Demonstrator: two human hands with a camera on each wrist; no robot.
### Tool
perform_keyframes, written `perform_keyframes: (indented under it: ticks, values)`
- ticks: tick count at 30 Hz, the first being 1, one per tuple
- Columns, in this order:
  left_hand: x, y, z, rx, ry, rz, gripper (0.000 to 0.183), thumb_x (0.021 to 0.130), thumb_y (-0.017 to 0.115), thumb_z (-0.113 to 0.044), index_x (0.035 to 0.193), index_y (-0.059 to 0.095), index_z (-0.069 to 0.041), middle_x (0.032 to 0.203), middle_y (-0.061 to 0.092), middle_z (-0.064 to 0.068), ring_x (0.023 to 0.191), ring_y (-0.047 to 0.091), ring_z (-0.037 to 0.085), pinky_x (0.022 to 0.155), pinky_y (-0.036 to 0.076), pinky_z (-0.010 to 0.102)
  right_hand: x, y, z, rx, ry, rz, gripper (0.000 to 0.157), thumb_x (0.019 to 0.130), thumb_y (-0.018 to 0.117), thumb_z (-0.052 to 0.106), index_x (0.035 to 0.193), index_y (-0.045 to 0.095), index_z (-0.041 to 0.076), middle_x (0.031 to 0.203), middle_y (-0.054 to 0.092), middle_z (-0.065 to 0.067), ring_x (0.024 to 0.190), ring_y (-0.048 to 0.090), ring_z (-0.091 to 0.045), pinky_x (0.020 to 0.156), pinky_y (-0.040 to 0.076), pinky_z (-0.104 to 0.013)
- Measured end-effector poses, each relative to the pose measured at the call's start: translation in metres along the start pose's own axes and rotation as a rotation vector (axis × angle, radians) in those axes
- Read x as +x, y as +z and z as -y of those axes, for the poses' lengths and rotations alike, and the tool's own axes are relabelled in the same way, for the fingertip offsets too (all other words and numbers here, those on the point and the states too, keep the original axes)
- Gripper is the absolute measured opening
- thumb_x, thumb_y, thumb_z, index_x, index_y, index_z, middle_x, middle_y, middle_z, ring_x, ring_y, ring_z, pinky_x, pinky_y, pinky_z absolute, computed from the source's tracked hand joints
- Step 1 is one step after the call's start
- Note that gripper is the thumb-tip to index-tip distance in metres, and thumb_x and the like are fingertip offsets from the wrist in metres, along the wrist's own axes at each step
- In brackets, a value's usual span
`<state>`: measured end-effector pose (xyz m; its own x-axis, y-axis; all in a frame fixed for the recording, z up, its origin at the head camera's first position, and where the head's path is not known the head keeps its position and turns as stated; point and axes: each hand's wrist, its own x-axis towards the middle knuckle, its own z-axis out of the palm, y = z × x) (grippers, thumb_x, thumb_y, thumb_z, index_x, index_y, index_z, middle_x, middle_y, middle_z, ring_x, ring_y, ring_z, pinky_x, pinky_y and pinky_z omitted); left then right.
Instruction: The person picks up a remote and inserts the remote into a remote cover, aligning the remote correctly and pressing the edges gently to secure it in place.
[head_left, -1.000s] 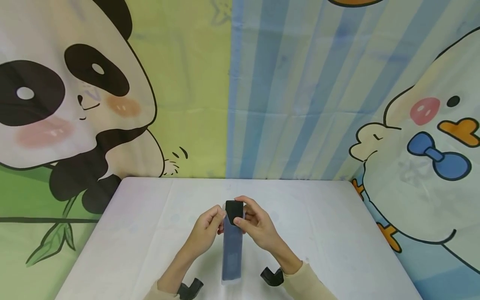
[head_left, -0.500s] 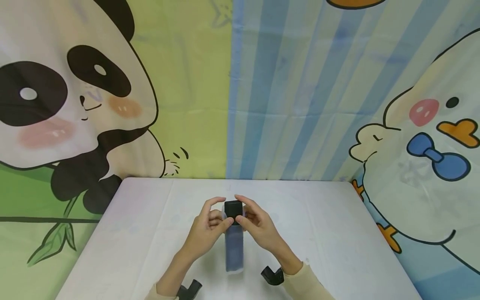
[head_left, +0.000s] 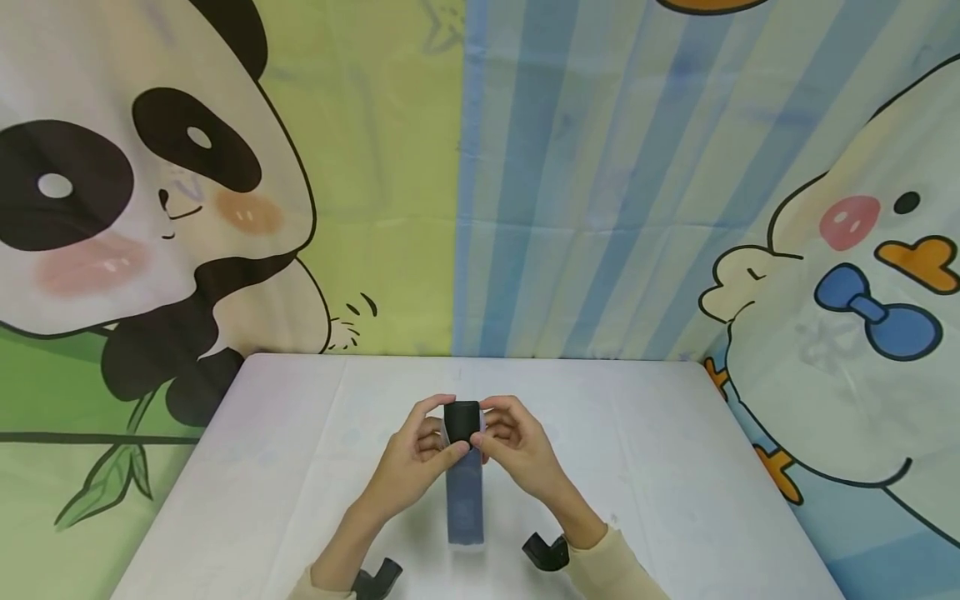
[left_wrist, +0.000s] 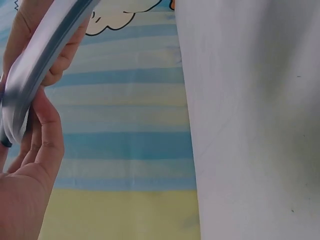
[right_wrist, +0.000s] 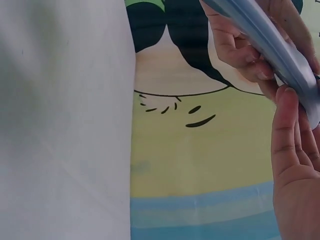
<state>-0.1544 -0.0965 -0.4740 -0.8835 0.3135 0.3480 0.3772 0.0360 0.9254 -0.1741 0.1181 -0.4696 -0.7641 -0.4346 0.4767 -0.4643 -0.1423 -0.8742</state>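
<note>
Both hands hold up a long, narrow blue-grey strip (head_left: 465, 504) with a black piece (head_left: 461, 419) over its top end. My left hand (head_left: 408, 457) has its thumb on the black piece's lower edge and its index finger at the top left corner. On the other side my right hand (head_left: 527, 450) pinches likewise, thumb low and index finger at the top right corner. Seen from behind in the left wrist view, the strip (left_wrist: 42, 47) is pale and smooth with a ridged edge. Fingers sit behind its end in the right wrist view, where the strip (right_wrist: 270, 45) slants across.
A white-covered table (head_left: 315, 500) lies below the hands. Its far edge meets a printed backdrop (head_left: 397, 250) with a panda and a white bird. Black angular devices sit at the left wrist (head_left: 378, 579) and the right wrist (head_left: 546, 552).
My left hand has shifted from pinching the strip's left edge to thumb and index finger on the black piece. The right index finger now lies at the corner. The strip's lower end appears higher.
</note>
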Motion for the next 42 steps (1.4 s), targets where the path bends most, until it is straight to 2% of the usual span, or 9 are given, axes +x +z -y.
perform_keyframes:
  ticks: [2,9,13,18,23,29,34,38,42]
  values:
    - [0.001,0.001,0.001,-0.022,-0.017,0.007,0.062,0.096,0.071,-0.016,0.148,0.039,-0.020,0.097,0.069,0.005,0.079,0.069,0.022,0.069,0.057,0.033,-0.001,-0.001,-0.001,0.012,0.001,0.003,0.040,0.096,0.063,-0.005,0.132,0.047,-0.004,0.103,0.060,-0.031,0.075,0.064,-0.018,0.061,0.057,-0.035]
    - [0.002,-0.002,-0.002,-0.111,-0.037,0.024,0.058,0.095,0.071,-0.010,0.144,0.041,-0.016,0.095,0.068,0.011,0.087,0.071,0.027,0.076,0.058,0.036,-0.001,-0.005,-0.002,0.077,-0.024,0.034,0.038,0.096,0.057,-0.012,0.132,0.044,-0.011,0.104,0.058,-0.036,0.081,0.067,-0.020,0.064,0.057,-0.036]
    - [0.002,-0.003,-0.005,-0.125,-0.009,0.025,0.057,0.094,0.071,-0.006,0.143,0.041,-0.009,0.099,0.069,0.014,0.089,0.071,0.028,0.077,0.058,0.037,0.000,-0.007,-0.001,0.094,-0.047,0.051,0.029,0.095,0.057,-0.014,0.121,0.044,-0.012,0.100,0.057,-0.034,0.080,0.068,-0.023,0.064,0.058,-0.040]
    - [0.002,-0.003,-0.007,-0.116,0.016,0.041,0.056,0.093,0.071,-0.006,0.142,0.043,-0.010,0.104,0.070,0.012,0.089,0.070,0.027,0.078,0.058,0.037,-0.001,-0.011,-0.001,0.068,-0.021,0.057,0.018,0.092,0.059,-0.018,0.103,0.048,-0.009,0.091,0.055,-0.030,0.075,0.069,-0.028,0.065,0.059,-0.042]
    - [0.001,-0.003,-0.008,-0.097,0.027,0.066,0.055,0.093,0.072,-0.007,0.140,0.045,-0.014,0.105,0.071,0.010,0.086,0.070,0.026,0.077,0.058,0.038,0.000,-0.012,0.010,-0.077,-0.054,0.053,0.020,0.087,0.061,-0.021,0.095,0.054,-0.004,0.085,0.058,-0.023,0.065,0.066,-0.037,0.061,0.059,-0.042]
    - [0.001,-0.006,-0.010,-0.104,0.051,0.104,0.052,0.094,0.069,-0.004,0.139,0.044,-0.013,0.107,0.070,0.013,0.086,0.070,0.028,0.076,0.058,0.039,0.005,-0.010,0.035,-0.334,-0.203,0.071,0.023,0.082,0.068,-0.016,0.089,0.060,0.004,0.080,0.059,-0.006,0.061,0.057,-0.027,0.051,0.053,-0.039]
    - [0.001,-0.007,-0.011,-0.154,0.056,0.136,0.052,0.095,0.067,0.001,0.139,0.044,-0.013,0.109,0.069,0.015,0.089,0.069,0.030,0.079,0.057,0.039,0.008,-0.011,0.042,-0.433,-0.256,0.129,0.018,0.083,0.069,-0.012,0.089,0.064,0.005,0.079,0.062,-0.004,0.061,0.052,-0.026,0.052,0.047,-0.033]
    - [0.000,-0.008,-0.010,-0.221,0.050,0.173,0.052,0.095,0.064,0.004,0.140,0.042,-0.010,0.110,0.068,0.018,0.095,0.069,0.033,0.081,0.057,0.038,0.004,-0.014,0.036,-0.409,-0.190,0.202,0.019,0.083,0.067,-0.015,0.090,0.066,0.003,0.077,0.065,-0.007,0.064,0.054,-0.017,0.055,0.048,-0.032]
    - [-0.002,-0.008,-0.007,-0.267,0.057,0.222,0.051,0.097,0.060,0.006,0.142,0.038,-0.007,0.113,0.067,0.020,0.100,0.067,0.033,0.083,0.056,0.037,-0.001,-0.020,0.023,-0.265,-0.014,0.313,0.016,0.092,0.059,-0.014,0.094,0.063,0.001,0.078,0.065,-0.011,0.069,0.057,-0.009,0.061,0.051,-0.031]
